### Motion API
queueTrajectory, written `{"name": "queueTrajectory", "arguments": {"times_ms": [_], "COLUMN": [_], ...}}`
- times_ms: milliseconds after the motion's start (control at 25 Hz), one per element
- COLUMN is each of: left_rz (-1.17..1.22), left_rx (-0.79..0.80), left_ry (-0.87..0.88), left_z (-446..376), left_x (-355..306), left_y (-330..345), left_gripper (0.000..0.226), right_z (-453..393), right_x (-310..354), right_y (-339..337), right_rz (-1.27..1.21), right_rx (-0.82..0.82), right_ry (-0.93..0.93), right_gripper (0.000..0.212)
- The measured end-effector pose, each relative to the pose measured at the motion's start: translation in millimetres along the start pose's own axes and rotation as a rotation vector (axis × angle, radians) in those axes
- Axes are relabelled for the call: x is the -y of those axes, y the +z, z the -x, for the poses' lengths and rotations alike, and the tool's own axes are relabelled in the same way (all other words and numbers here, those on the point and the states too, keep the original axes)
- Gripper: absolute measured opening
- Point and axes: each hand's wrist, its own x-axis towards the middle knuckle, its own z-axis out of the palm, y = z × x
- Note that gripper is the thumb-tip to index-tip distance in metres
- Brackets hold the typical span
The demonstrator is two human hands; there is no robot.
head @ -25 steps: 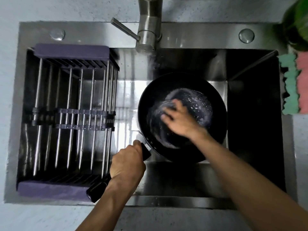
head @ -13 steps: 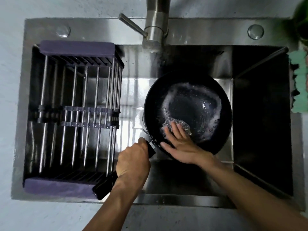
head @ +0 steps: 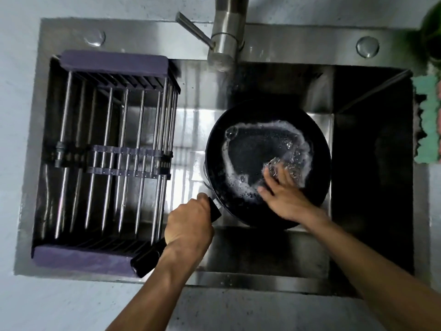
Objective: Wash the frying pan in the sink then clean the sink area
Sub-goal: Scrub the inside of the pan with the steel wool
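A black frying pan (head: 250,144) sits tilted in the steel sink (head: 262,249), with a ring of soapy foam inside it. My left hand (head: 188,225) grips its black handle (head: 145,261), which points toward the near left. Inside the pan, on its right side, my right hand (head: 284,197) presses a shiny metal scrubber (head: 293,167) against the surface with fingers spread and fairly straight. The fingers hide part of the scrubber.
A purple-ended drying rack (head: 112,151) with metal bars fills the sink's left half. The faucet (head: 226,37) stands above the pan at the back. A green cloth (head: 427,120) lies on the right counter, and a green object (head: 432,34) stands at the back right.
My right hand has slid the scrubber from the pan's near-left part over to its right side, leaving a foam trail. The left hand keeps its grip on the handle.
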Motion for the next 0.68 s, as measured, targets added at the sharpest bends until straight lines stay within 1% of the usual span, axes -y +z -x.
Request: {"name": "queueTrajectory", "arguments": {"times_ms": [40, 80, 120, 160, 200, 240, 280, 320, 360, 400, 440, 480, 520, 560, 600, 640, 680], "left_rz": [-0.005, -0.007, 0.002, 0.013, 0.018, 0.014, 0.013, 0.017, 0.025, 0.03, 0.033, 0.031, 0.021, 0.016, 0.015, 0.016, 0.02], "left_rx": [-0.003, -0.001, -0.002, -0.003, -0.002, 0.0, -0.002, -0.004, -0.003, 0.0, 0.005, 0.004, -0.001, 0.001, 0.007, 0.015, 0.02], "left_ry": [-0.003, -0.004, -0.001, 0.001, -0.003, -0.006, -0.006, -0.003, 0.003, 0.005, 0.005, -0.003, -0.004, -0.001, -0.001, 0.0, -0.002], "left_z": [1.3, 0.7, -1.2, -2.3, -2.5, -1.9, -1.9, -0.8, -0.3, -0.8, -1.3, -2.3, -2.0, -1.6, -1.0, -0.8, -1.8], "left_x": [-0.5, -2.0, -2.2, -1.5, -0.5, 0.7, 0.8, 0.5, -0.5, -0.6, -0.7, 0.5, 1.4, 0.6, 0.3, -1.0, -1.1], "left_y": [-0.3, 1.1, 3.0, 4.0, 3.4, 1.7, 0.4, 0.2, 0.7, 1.2, 1.7, 1.9, 0.9, -0.2, -1.3, -1.7, -1.1], "left_gripper": [0.035, 0.034, 0.034, 0.034, 0.034, 0.033, 0.033, 0.032, 0.032, 0.032, 0.032, 0.032, 0.032, 0.032, 0.032, 0.032, 0.032], "right_z": [6.8, 2.5, -9.2, -19.8, -22.1, -13.3, -2.9, 6.4, 7.1, -3.7, -15.9, -22.6, -16.8, -5.6, 4.4, 8.0, -0.7], "right_x": [13.9, 26.5, 33.2, 29.2, 18.2, 6.1, -1.0, 3.6, 12.7, 20.2, 18.4, 8.5, -0.5, -8.4, -1.6, 14.9, 29.0], "right_y": [18.5, 21.6, 7.9, -13.0, -27.3, -29.8, -20.7, -3.0, 5.3, -2.2, -18.1, -30.1, -32.4, -23.4, -3.4, 10.5, 8.2], "right_rz": [0.026, -0.002, -0.064, -0.095, -0.075, -0.051, -0.027, -0.02, -0.054, -0.106, -0.138, -0.101, -0.02, 0.055, 0.09, 0.047, -0.017], "right_rx": [0.044, 0.053, 0.028, -0.028, -0.088, -0.115, -0.106, -0.07, -0.055, -0.062, -0.073, -0.09, -0.077, -0.038, 0.02, 0.053, 0.049], "right_ry": [-0.102, -0.191, -0.224, -0.171, -0.081, -0.041, -0.085, -0.197, -0.301, -0.331, -0.255, -0.134, -0.044, -0.01, -0.065, -0.172, -0.234], "right_gripper": [0.065, 0.063, 0.061, 0.06, 0.059, 0.058, 0.055, 0.052, 0.05, 0.05, 0.051, 0.054, 0.059, 0.062, 0.064, 0.063, 0.061]}}
